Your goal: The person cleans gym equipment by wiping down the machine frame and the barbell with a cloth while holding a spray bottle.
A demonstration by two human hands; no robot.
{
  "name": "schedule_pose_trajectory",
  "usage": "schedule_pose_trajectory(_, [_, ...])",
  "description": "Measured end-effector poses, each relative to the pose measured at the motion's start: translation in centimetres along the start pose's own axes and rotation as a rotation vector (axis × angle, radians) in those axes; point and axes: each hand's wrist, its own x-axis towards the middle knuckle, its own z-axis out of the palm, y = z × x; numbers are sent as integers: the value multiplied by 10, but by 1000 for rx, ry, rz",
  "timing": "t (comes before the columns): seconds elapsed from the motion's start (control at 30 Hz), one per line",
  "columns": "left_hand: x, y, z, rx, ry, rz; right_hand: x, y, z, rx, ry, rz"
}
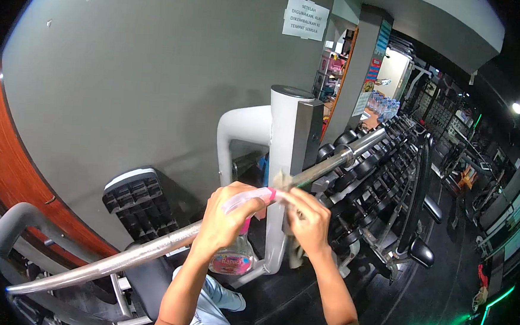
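My left hand (228,215) is closed around the neck of a clear spray bottle (233,257) with a pink-and-white trigger head and a pink label. The bottle hangs upright below the hand, in front of the metal barbell (147,248). My right hand (309,222) grips a greyish cloth (282,180), part of which lies against the bar and part of which hangs below the hand. Its fingers are close to the spray head's pink nozzle; whether they touch it I cannot tell. The bar runs diagonally from lower left to upper right behind both hands.
A white-and-grey machine post (282,137) stands just behind the hands. On the right is a rack of dumbbells (367,169). A black-backed pad (141,200) leans near the grey wall. A bench (148,284) is at lower left, and a paper sign (305,17) hangs above.
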Motion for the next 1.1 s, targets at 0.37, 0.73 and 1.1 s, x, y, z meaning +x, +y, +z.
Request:
schedule_pose_trajectory(0.37, [4, -2, 3, -34, 12, 22, -34, -32, 53, 273, 468, 382])
schedule_pose_trajectory(0.73, [5, -2, 2, -52, -6, 3, -12, -13, 71, 1254, 861, 931])
schedule_pose_trajectory(1.1, [8, -14, -2, -83, -38, 163, -48, -29, 70, 1289, 496, 990])
